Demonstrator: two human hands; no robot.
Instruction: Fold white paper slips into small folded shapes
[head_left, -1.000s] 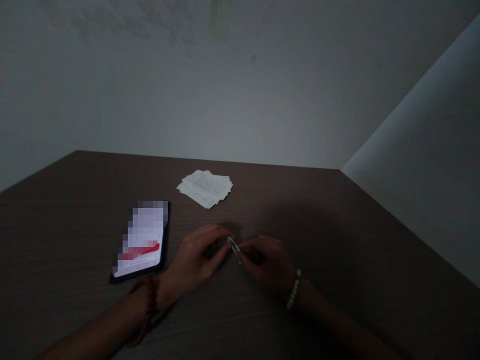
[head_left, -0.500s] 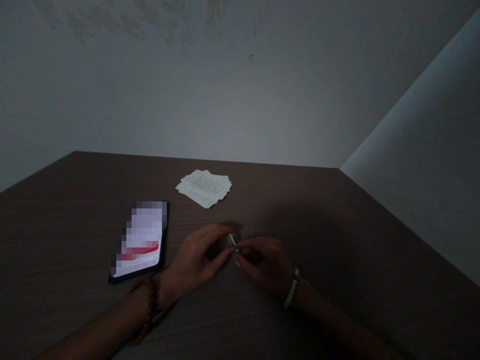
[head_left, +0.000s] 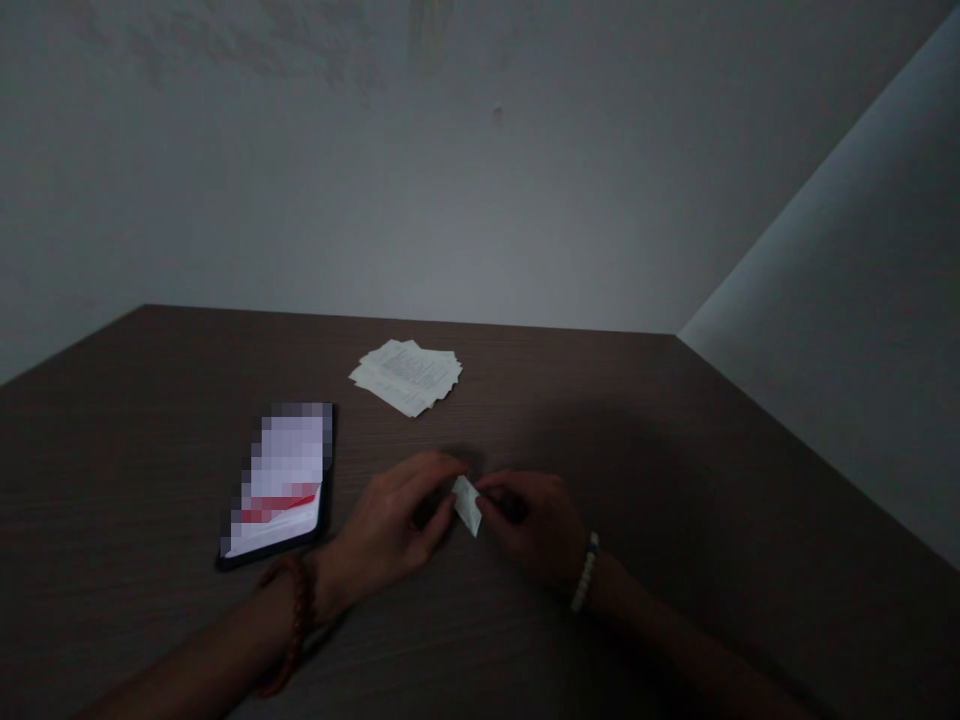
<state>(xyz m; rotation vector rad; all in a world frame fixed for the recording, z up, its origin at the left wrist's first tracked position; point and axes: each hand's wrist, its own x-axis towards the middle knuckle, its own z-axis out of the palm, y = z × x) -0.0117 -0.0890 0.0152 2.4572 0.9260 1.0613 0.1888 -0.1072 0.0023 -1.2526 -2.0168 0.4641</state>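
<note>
A small folded piece of white paper is held between my two hands, its narrow end pointing down toward me. My left hand pinches its left side between thumb and fingers. From the right, the thumb and fingers of my right hand grip the other side. One flat face of the paper shows; its far side is hidden. A brown bead bracelet circles my left wrist, and a pale bead bracelet my right.
A loose stack of printed paper sheets lies beyond my hands on the dark wooden table. Left of my left hand rests a phone with its screen lit and blurred. Walls bound the table behind and at right.
The paper between my fingers has turned from nearly edge-on to showing a flat face. My hands have stayed almost in place, and the phone and paper stack have not moved.
</note>
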